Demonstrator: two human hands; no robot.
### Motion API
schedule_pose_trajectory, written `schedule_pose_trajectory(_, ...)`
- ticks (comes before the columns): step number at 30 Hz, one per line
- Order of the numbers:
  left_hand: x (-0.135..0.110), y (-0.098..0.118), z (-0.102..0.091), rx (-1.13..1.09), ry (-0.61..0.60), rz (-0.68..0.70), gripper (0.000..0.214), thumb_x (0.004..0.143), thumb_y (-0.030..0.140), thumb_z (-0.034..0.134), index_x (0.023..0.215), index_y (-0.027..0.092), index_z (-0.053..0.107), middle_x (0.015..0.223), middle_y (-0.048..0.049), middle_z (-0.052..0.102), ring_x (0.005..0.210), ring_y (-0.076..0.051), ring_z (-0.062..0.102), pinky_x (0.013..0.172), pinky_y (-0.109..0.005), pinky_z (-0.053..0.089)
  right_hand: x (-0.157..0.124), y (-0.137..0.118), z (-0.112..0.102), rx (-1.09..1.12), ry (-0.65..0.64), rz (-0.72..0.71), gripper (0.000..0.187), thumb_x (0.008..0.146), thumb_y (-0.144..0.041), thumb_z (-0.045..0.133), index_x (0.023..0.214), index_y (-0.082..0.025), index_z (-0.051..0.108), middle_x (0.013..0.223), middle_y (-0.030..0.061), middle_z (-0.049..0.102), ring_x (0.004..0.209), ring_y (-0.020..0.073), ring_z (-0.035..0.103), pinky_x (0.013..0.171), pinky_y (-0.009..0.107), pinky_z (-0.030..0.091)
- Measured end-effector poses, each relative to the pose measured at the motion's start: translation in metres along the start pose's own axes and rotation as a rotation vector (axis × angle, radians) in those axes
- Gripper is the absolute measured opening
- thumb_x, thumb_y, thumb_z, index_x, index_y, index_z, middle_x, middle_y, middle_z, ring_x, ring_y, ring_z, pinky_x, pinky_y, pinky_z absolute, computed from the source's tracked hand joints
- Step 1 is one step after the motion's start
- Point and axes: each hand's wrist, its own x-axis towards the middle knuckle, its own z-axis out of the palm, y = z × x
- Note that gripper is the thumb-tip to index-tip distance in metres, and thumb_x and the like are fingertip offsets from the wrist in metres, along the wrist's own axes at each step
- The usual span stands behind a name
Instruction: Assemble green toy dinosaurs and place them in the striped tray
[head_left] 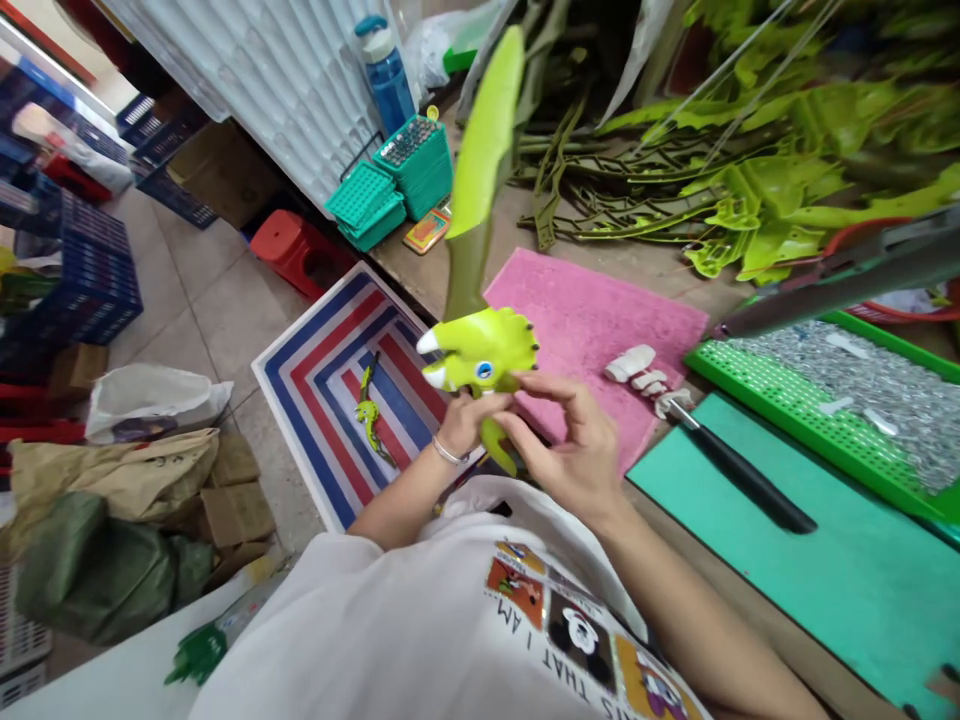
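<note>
1. Heap (780, 205): loose parts, seemingly unassembled.
2. Tray (311, 385): one spare toy (367, 412) inside, apparently assembled.
3. Held toy (484, 345): near tray, looks joined; finished or not, unclear.
4. Left hand (466, 425): closed beneath its head.
5. Right hand (577, 450): half-curled, touching; grip uncertain.

I make it two lime-green plastic dinosaur-headed pieces (495, 328). Two bare grips, a left grip (463, 420) and a right grip (579, 442), are on the first, which shows me two white pointed tips (427, 342) and one round blue eye (484, 370). The second lies in one rectangular blue, red and white striped tray (306, 372). Beyond those: one blue plastic bottle (390, 92), one red plastic stool (285, 245), one pink cloth (592, 310), one flat teal mat (814, 582), one black-handled tool (750, 482) and one green perforated tray (787, 405), with three white strips (847, 345) among its silvery metal bits (904, 375) (far too many to count from here).
</note>
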Motion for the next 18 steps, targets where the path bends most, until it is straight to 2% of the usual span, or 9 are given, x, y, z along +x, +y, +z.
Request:
schedule_pose_trajectory(2,0.001,0.009,-0.010,-0.110,-0.036,-0.002,0.045,0.062,0.060,0.067,0.073,0.017,0.068,0.067,-0.0049,0.067,0.050,-0.013,0.050,0.058,-0.035,0.049,-0.015,0.007,-0.018,-0.032,-0.209,0.040,0.049,0.081,-0.042,0.075,0.122,-0.019,0.061,0.124,0.0141,0.071,0.116,0.0275,0.069,0.099,0.045,0.058)
schedule_pose_trajectory(4,0.001,0.016,-0.022,-0.267,-0.031,0.025,0.048,0.056,0.057,0.063,0.083,0.018,0.070,0.081,-0.0073,0.073,0.045,-0.007,0.037,0.056,-0.033,0.044,-0.035,0.014,-0.035,-0.034,-0.578,0.132,0.067,0.080,-0.047,0.074,0.138,-0.019,0.055,0.134,0.0152,0.067,0.120,0.0300,0.067,0.101,0.047,0.057)
schedule_pose_trajectory(5,0.001,0.018,-0.027,-0.347,-0.011,0.036,0.050,0.054,0.054,0.063,0.090,0.019,0.071,0.090,-0.0084,0.075,0.046,-0.006,0.034,0.057,-0.033,0.044,-0.046,0.019,-0.042,-0.013,-0.764,0.188,0.067,0.083,-0.047,0.071,0.142,-0.021,0.052,0.134,0.0140,0.067,0.118,0.0293,0.069,0.100,0.045,0.057)
schedule_pose_trajectory(7,0.000,0.018,-0.039,-0.454,0.042,0.048,0.057,0.053,0.049,0.065,0.101,0.020,0.071,0.103,-0.0099,0.075,0.049,-0.006,0.034,0.062,-0.035,0.045,-0.063,0.026,-0.049,0.048,-0.986,0.294,0.056,0.093,-0.044,0.056,0.145,-0.022,0.052,0.130,0.0116,0.070,0.115,0.0263,0.071,0.099,0.039,0.058)
schedule_pose_trajectory(10,-0.009,0.012,-0.049,-0.539,0.104,0.065,0.065,0.053,0.047,0.071,0.114,0.022,0.069,0.108,-0.0090,0.075,0.058,-0.011,0.049,0.073,-0.038,0.048,-0.074,0.032,-0.045,0.088,-1.005,0.371,0.049,0.099,-0.039,0.042,0.144,-0.023,0.054,0.118,0.0096,0.076,0.107,0.0231,0.074,0.096,0.034,0.057)
schedule_pose_trajectory(13,-0.029,-0.007,-0.045,-0.622,0.203,0.057,0.065,0.058,0.049,0.080,0.116,0.024,0.067,0.097,-0.0053,0.075,0.072,-0.016,0.063,0.079,-0.036,0.051,-0.065,0.029,-0.024,0.092,-1.002,0.389,0.045,0.098,-0.038,0.042,0.135,-0.020,0.061,0.092,0.0071,0.078,0.083,0.0211,0.075,0.084,0.031,0.058)
schedule_pose_trajectory(15,-0.045,-0.026,-0.038,-0.668,0.394,-0.011,0.058,0.064,0.048,0.085,0.113,0.023,0.068,0.084,-0.0016,0.072,0.071,-0.014,0.066,0.075,-0.030,0.053,-0.055,0.025,0.000,0.081,-1.051,0.392,0.039,0.097,-0.037,0.043,0.120,-0.018,0.068,0.082,0.0066,0.076,0.075,0.0216,0.072,0.076,0.032,0.057)
schedule_pose_trajectory(17,-0.058,-0.048,-0.035,-0.690,0.663,-0.137,0.049,0.067,0.043,0.088,0.106,0.021,0.068,0.072,0.0021,0.067,0.063,-0.012,0.064,0.068,-0.026,0.053,-0.050,0.024,0.028,0.071,-1.066,0.409,0.034,0.093,-0.035,0.047,0.107,-0.016,0.072,0.087,0.0099,0.077,0.080,0.0245,0.073,0.077,0.034,0.056)
schedule_pose_trajectory(18,-0.062,-0.058,-0.038,-0.692,0.785,-0.207,0.046,0.068,0.042,0.089,0.101,0.019,0.068,0.068,0.0032,0.064,0.059,-0.011,0.063,0.065,-0.025,0.053,-0.049,0.025,0.041,0.083,-1.057,0.436,0.035,0.091,-0.036,0.050,0.108,-0.015,0.072,0.092,0.0118,0.077,0.084,0.0255,0.073,0.079,0.035,0.056)
